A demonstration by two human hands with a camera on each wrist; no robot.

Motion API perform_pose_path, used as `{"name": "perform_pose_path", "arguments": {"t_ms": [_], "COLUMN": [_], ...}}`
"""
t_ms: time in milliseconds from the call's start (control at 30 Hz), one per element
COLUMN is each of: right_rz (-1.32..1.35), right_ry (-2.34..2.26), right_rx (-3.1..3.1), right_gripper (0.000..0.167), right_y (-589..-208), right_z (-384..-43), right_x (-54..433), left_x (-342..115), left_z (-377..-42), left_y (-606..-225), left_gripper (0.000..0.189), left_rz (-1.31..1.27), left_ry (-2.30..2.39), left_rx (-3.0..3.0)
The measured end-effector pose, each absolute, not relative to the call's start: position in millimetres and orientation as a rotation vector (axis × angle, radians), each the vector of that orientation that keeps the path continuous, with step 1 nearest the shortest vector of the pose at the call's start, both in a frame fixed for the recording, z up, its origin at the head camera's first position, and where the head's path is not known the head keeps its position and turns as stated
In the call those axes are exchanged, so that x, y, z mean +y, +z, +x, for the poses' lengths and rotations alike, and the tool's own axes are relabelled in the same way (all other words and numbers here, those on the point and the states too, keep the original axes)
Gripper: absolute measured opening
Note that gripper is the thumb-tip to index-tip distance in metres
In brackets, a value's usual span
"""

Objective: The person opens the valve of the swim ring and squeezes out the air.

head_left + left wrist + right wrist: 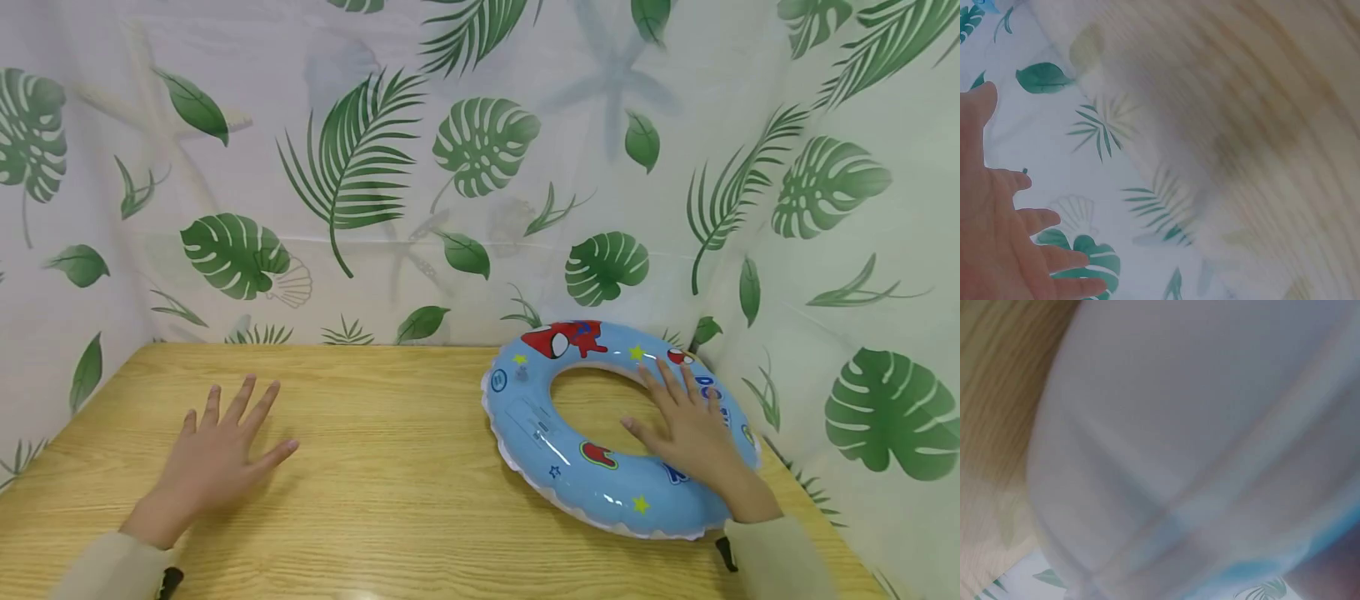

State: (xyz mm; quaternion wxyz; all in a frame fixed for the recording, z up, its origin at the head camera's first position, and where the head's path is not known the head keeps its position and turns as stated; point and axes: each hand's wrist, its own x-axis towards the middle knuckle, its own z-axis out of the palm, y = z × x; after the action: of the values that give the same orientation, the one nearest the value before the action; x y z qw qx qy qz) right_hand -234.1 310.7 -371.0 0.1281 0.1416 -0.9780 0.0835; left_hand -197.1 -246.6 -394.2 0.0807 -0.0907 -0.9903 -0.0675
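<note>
A light-blue inflatable swim ring (547, 450) with a cartoon print lies at the right of the wooden table. Over its right side is my right hand (693, 433), fingers spread and straight; whether it presses on the ring I cannot tell. The right wrist view is mostly filled by the ring's pale underside (1179, 425), blurred. Away to the left, my left hand (217, 458) is spread above the table, holding nothing. In the left wrist view the same left hand (1004, 231) shows its extended fingers and thumb.
The wood-grain table (375, 467) ends at a back edge against a white curtain (480, 283) printed with green leaves. More of this cloth (862, 317) runs along the right side, close to the ring. Both arms have light sleeves (783, 558).
</note>
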Motion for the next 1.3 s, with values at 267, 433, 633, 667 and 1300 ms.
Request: {"name": "perform_pose_path", "arguments": {"t_ms": [267, 433, 633, 667, 1300], "right_rz": [0.413, 0.358, 0.334, 0.333, 0.136], "right_ry": [0.294, 0.266, 0.262, 0.275, 0.346], "right_rx": [-2.753, -2.729, -2.659, -2.649, -2.698], "right_gripper": [0.075, 0.074, 0.072, 0.071, 0.068], "right_y": [-363.7, -359.8, -361.0, -361.1, -364.3], "right_z": [-233.9, -236.1, -242.7, -243.4, -254.6], "right_x": [321.0, 329.5, 344.3, 346.9, 384.3], "left_x": [-215.4, -193.4, -166.8, -162.4, -82.9], "left_z": [-205.8, -211.3, -217.8, -218.8, -233.0], "left_y": [-392.7, -390.4, -388.0, -387.8, -393.3], "left_gripper": [0.079, 0.077, 0.075, 0.075, 0.069], "left_rz": [-0.390, -0.473, -0.546, -0.557, -0.716], "left_ry": [-0.185, -0.177, -0.211, -0.218, -0.366], "left_rx": [-2.886, -2.831, -2.773, -2.765, -2.676]}}
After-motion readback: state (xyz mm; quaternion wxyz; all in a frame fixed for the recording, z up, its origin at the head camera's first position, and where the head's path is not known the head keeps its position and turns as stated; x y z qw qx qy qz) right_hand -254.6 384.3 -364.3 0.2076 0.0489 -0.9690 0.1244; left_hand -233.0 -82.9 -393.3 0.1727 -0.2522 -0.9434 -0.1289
